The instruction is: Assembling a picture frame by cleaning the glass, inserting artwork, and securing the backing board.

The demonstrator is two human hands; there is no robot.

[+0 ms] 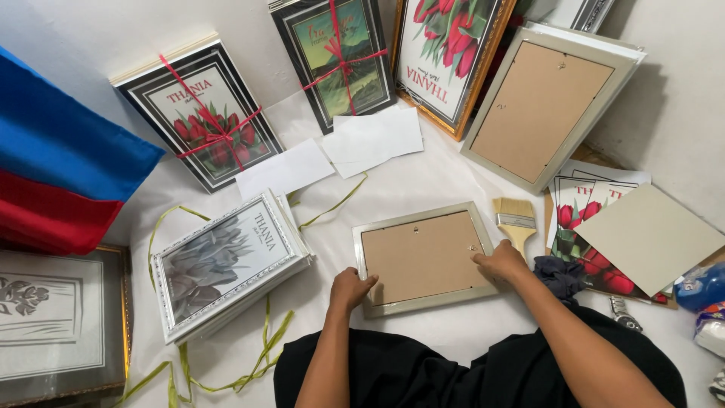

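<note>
Both hands are pressing on a small silver-rimmed picture frame point(423, 259) lying face down with its brown fibreboard backing upward; neither hand is closing around anything. I am resting my left hand point(351, 289), fingers curled loosely, on the frame's lower left corner, and my right hand point(501, 263) is flattening its fingertips on the backing's right edge.

Head view: the frame is lying on the white floor sheet point(423, 177) just in front of my knees. I judge the step in hand to be seating the backing board; the next move calls for even pressure along the rim. A wooden-handled flat paintbrush point(516, 221) is lying just beside the right hand. To the left, a stack of white ornate frames showing a grey flower print point(226, 261) is sitting over loose yellow-green ribbon point(260, 355). Two black-framed bundles tied with red ribbon point(204, 113) are leaning against the wall, beside a gilt-framed red tulip print point(445, 53) and a larger face-down frame point(540, 109). Blank white paper sheets point(374, 140) are lying between them.
</note>
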